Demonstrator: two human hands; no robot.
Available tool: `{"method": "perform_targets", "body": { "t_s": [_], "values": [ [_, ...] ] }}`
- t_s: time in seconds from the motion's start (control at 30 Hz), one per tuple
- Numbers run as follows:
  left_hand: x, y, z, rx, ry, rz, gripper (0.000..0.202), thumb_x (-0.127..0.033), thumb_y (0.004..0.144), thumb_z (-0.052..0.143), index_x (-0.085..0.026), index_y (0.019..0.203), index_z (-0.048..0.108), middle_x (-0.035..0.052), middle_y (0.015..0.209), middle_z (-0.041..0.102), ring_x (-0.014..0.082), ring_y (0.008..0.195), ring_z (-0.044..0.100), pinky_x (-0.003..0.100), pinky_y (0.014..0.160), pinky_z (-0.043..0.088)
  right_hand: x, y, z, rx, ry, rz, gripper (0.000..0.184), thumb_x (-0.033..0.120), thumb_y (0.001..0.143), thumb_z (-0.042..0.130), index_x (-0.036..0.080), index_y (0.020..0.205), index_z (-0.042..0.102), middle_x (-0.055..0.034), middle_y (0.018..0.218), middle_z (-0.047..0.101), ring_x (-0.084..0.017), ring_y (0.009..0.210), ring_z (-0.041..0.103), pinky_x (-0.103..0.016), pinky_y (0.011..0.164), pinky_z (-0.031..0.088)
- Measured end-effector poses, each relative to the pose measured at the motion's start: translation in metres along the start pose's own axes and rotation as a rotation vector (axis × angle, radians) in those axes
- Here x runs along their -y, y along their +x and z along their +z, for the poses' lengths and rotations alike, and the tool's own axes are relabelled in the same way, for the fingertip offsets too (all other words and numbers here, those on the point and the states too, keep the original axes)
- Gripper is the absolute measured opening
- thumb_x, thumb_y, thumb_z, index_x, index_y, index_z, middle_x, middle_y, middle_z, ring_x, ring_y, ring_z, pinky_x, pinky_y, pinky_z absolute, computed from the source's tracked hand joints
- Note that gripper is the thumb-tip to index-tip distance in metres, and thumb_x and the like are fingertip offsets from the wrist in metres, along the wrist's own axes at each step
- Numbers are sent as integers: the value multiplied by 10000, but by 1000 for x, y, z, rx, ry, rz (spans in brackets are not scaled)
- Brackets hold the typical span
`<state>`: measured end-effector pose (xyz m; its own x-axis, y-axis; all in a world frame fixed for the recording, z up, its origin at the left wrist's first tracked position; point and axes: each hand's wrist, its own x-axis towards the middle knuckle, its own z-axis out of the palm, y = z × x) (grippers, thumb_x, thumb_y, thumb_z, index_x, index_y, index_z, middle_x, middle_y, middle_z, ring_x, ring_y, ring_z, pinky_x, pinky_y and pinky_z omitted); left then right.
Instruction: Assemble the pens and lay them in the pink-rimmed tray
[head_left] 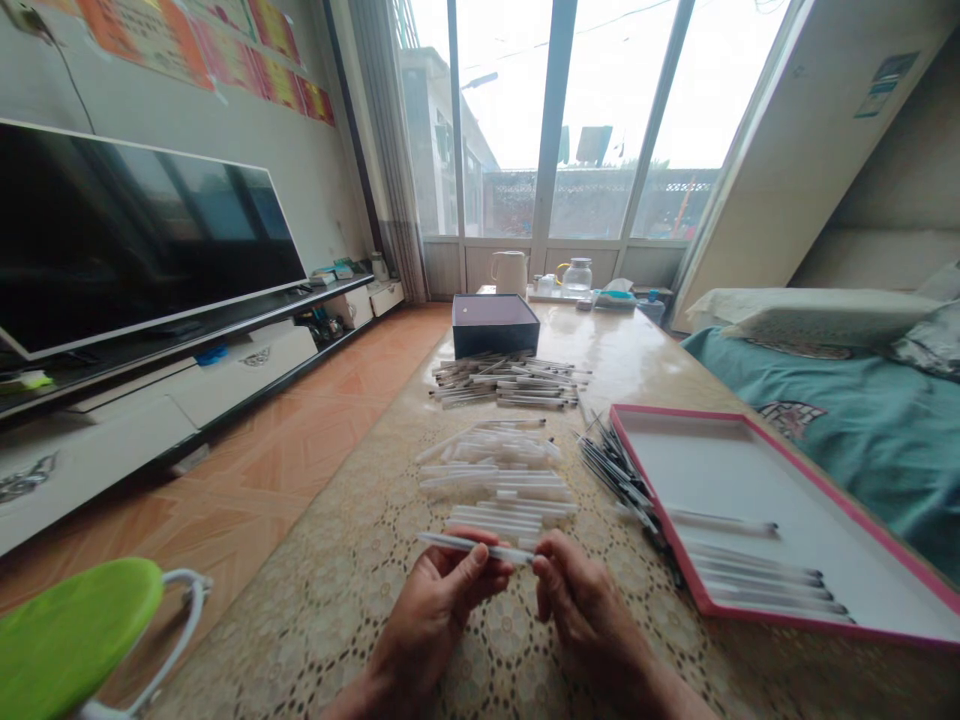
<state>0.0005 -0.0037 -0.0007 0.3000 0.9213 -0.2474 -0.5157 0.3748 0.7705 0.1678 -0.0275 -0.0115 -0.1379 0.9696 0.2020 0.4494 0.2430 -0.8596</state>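
My left hand [442,600] and my right hand [577,595] are both closed on one white pen [480,548], held level above the table's near edge. The left fingers pinch its middle and the right fingers pinch its right end. Just beyond the hands lies a pile of clear white pen barrels [499,480]. A bundle of thin dark refills [615,465] lies to the right of that pile, against the tray. Several finished pens [757,580] lie in the pink-rimmed white tray [862,520] on the right.
The long table [352,580] has a lace-patterned cover. Farther back lie a heap of pen parts [510,382] and a dark box [495,324], then a kettle [510,272] and a glass jar [577,276]. A green stool [75,630] stands at lower left, a TV [135,235] at left, a bed [847,420] at right.
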Motion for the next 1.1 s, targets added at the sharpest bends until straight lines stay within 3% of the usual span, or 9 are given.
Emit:
{"method": "perform_targets", "body": {
  "t_s": [0.27,0.37,0.47,0.57,0.7,0.83,0.9,0.97,1.1],
  "values": [
    [2,0,-3,48,40,2,144,-215,690,713,-136,799,661,64,745,706,160,690,656,293,713,502,7,-1,0,65,245,97,405,525,895,296,209,672,417,64,431,457,-86,378,419,-188,431,353],
    [2,-1,0,24,72,21,152,-231,691,710,-139,803,665,68,741,708,165,698,652,301,721,496,6,-1,-1,21,119,63,386,477,907,304,198,691,461,33,506,509,-99,456,474,-201,490,389],
    [1,-2,5,33,208,103,167,-256,684,711,-131,790,677,57,653,687,154,633,627,273,656,484,5,-1,-2,-32,-60,-53,280,415,896,371,193,862,538,-27,736,603,-138,650,557,-230,600,430],
    [2,-1,7,90,334,169,202,-263,674,715,-130,819,672,22,575,628,132,556,583,242,566,455,4,-1,-2,16,-103,-172,231,346,888,414,207,1005,557,-51,873,629,-156,759,584,-242,675,453],
    [3,-5,7,26,423,156,387,-292,695,679,-179,1048,570,33,816,601,147,605,604,270,555,480,-3,1,-7,-29,-111,-175,256,310,906,369,198,946,595,-43,780,614,-154,700,580,-242,646,456],
    [-10,-21,9,91,909,157,261,-228,759,572,-189,1018,575,64,928,578,167,678,609,284,589,482,-12,5,-15,-188,10,85,299,407,906,358,178,861,544,2,629,550,-127,516,517,-219,495,416],
    [-19,-25,10,186,1194,283,191,-175,768,534,-202,939,614,57,909,594,176,745,588,290,663,462,-15,7,-17,-223,91,164,325,454,896,359,177,856,525,16,597,545,-115,449,487,-216,446,394],
    [-27,-20,9,189,1393,427,210,-135,784,482,-214,919,623,56,904,600,190,816,563,306,733,434,-17,8,-18,-242,152,196,347,484,883,366,172,899,516,21,585,555,-114,420,479,-220,429,391],
    [-29,2,4,171,1590,570,195,-124,785,476,-209,875,626,59,887,605,215,893,518,318,771,402,-14,8,-18,-274,223,220,364,495,872,374,165,960,497,23,578,560,-114,413,474,-219,417,390]
  ]
}}
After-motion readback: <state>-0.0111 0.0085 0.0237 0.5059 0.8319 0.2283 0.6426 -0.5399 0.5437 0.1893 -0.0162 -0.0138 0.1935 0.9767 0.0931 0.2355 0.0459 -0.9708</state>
